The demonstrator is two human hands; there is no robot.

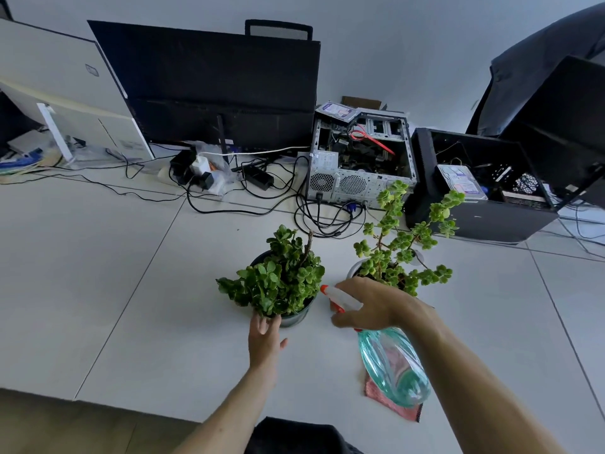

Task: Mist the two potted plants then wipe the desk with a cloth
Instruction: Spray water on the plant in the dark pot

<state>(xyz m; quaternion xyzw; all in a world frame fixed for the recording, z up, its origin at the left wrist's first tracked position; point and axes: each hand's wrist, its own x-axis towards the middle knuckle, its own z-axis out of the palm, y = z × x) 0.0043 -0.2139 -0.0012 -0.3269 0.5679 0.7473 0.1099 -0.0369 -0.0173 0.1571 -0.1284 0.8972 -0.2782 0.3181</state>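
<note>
Two potted plants stand on the white desk (131, 290). The left plant (281, 276) is bushy, in a dark pot. The right plant (402, 250) is taller and leggy, in a white pot. My left hand (265, 339) reaches to the near side of the left pot, fingers apart and touching its leaves and rim. My right hand (370, 306) grips a teal spray bottle (393, 365) by its white and orange head, the nozzle aimed left at the left plant. A pink cloth (379, 394) lies on the desk under the bottle, partly hidden by it.
Behind the plants stand an open grey computer case (360, 158) and a black case (474, 191). A tangle of black cables and a power strip (209, 178) lies at the back, in front of a black monitor (212, 86). A white monitor (65, 103) is far left.
</note>
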